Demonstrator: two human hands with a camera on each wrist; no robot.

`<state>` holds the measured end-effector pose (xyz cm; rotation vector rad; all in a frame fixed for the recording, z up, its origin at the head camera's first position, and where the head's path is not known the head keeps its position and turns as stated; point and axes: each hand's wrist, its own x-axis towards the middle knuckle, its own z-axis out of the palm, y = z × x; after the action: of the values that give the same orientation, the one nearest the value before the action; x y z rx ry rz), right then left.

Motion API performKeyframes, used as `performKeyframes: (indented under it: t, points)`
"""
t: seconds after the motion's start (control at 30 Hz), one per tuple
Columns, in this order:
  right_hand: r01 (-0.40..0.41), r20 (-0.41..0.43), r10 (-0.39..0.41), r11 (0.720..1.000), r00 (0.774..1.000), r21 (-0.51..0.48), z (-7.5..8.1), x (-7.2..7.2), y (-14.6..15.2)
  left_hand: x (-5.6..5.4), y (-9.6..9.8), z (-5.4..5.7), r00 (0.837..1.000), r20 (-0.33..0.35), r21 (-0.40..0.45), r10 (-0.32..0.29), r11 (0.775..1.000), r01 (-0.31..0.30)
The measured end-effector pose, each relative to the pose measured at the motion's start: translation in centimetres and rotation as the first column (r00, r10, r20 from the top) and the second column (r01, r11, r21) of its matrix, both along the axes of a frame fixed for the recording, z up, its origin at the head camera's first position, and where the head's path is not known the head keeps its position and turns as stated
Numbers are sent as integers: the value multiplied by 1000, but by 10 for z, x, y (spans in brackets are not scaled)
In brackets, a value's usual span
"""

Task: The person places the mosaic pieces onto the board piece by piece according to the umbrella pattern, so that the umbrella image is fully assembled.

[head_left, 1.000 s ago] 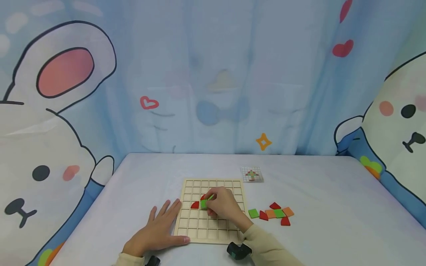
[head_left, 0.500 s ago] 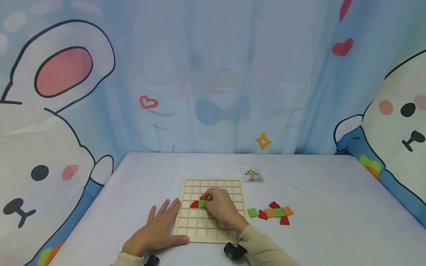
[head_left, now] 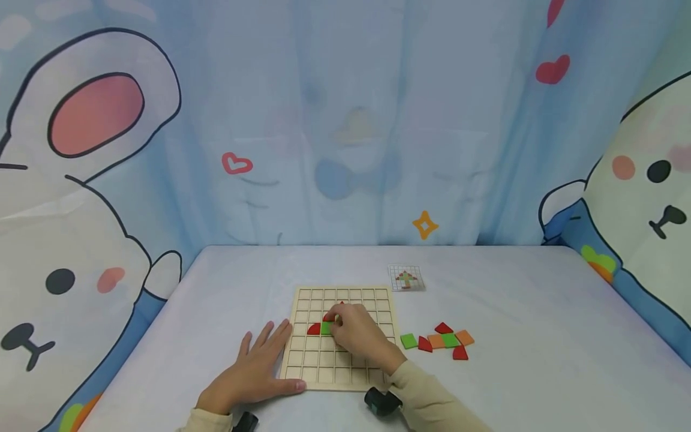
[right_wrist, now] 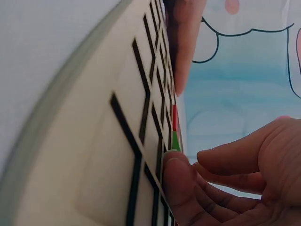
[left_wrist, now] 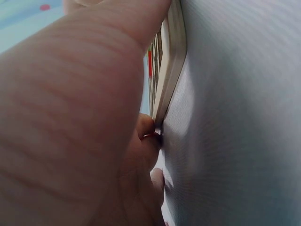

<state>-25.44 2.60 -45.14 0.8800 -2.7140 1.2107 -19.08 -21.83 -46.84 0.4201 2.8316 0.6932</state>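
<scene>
A square wooden grid board (head_left: 310,375) lies on the table. My left hand (head_left: 251,375) rests at its left side, fingers spread, the thumb on the near left corner. Bent over the middle of the board, my right hand (head_left: 358,333) has its fingertips down at the tiles. A red rounded tile (head_left: 314,329) and a green square tile (head_left: 326,328) lie in cells left of those fingertips. More red and a bit of green show around the index finger. In the right wrist view the thumb (right_wrist: 178,176) touches the board beside the green tile; whether anything is pinched is hidden.
Right of the board lie loose tiles: green squares (head_left: 408,341), orange squares (head_left: 464,337) and red pieces (head_left: 444,327). A small picture card (head_left: 407,278) with a gridded pattern lies behind the board's far right corner. A printed curtain (head_left: 351,120) hangs behind the table.
The right fingertips have shifted slightly at the same tiles, and a red tip now shows above the hand. The left hand stays put. The whole view has drifted a little.
</scene>
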Motion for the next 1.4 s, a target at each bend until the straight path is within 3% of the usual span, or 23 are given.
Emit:
performKeyframes:
  t: [0.33,0.6,0.73,0.93,1.23,1.4]
  points:
    - [-27,55,27,1000,998,-7,15,1,29,0,2,2,1000,12,-7,8,1000,-8]
    - [-72,53,70,997,996,38,31,-8,83,1,1,3,1000,7,-9,5,1000,-5]
    - [-52,43,49,996,998,72,39,-12,114,1,-1,0,1000,9,11,9,1000,-9]
    - [-19,101,5,991,995,131,45,-18,155,0,-2,-7,1000,-22,46,6,999,-5]
    - [33,243,-90,973,966,227,41,-27,189,2,1,4,1000,31,21,5,1000,-6]
    - [56,303,-133,967,944,249,35,-30,203,3,2,6,1000,21,2,1,1000,-1]
